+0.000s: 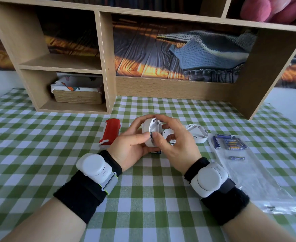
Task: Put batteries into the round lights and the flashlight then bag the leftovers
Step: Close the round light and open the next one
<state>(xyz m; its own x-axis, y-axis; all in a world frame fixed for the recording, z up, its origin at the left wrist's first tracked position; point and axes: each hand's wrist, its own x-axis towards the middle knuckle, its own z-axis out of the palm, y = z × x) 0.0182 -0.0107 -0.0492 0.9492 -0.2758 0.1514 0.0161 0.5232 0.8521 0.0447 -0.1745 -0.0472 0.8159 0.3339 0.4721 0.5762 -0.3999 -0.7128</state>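
Cradling a white round light (pixel 150 135) above the checked surface (pixel 143 198), the left hand (pixel 133 145) grips it while the right hand (pixel 175 145) pinches what seems a battery (pixel 151 135) against it. Spare batteries (pixel 228 141) lie right; red flashlight (pixel 109 132) left.
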